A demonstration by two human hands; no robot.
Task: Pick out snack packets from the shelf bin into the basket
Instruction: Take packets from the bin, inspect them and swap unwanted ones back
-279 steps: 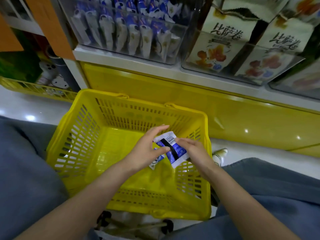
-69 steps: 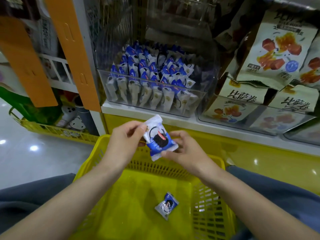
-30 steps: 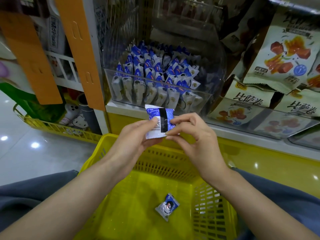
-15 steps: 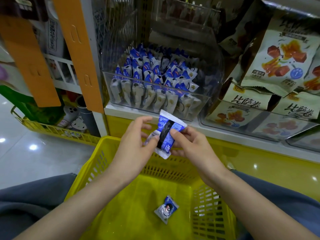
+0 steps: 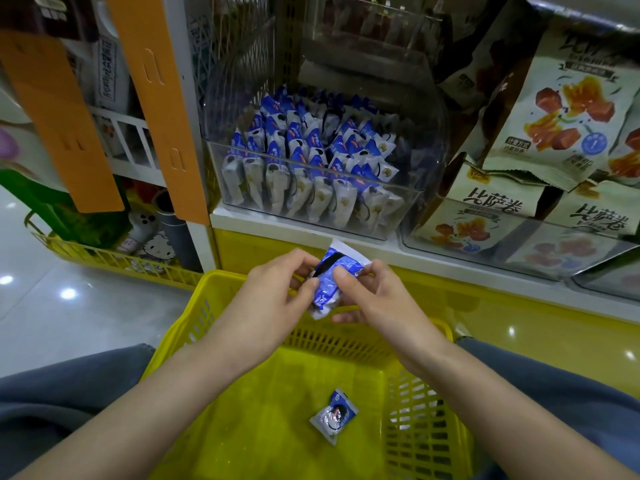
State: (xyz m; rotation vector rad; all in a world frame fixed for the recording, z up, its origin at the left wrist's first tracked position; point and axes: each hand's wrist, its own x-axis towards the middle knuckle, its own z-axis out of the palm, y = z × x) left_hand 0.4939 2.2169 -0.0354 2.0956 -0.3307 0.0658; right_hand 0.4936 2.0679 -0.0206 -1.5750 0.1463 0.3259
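A blue and white snack packet (image 5: 332, 277) is held above the far rim of the yellow basket (image 5: 180, 337). My left hand (image 5: 277, 299) grips its left side, and my right hand (image 5: 374, 299) pinches its right side with thumb and fingers. A second packet of the same kind (image 5: 334, 415) lies flat on the basket floor. On the shelf just behind stands the clear plastic bin (image 5: 412, 202), packed with several rows of matching packets.
Large pale snack bags (image 5: 554, 126) fill clear bins to the right of the packet bin. Orange shelf dividers (image 5: 156, 98) hang at the left. A low yellow wire rack (image 5: 114, 261) with small items stands on the shiny floor. My grey-trousered knees flank the basket.
Both hands have lowered the packet slightly toward the basket and turned it, its barcode side now facing up. The packet on the basket floor has not moved.
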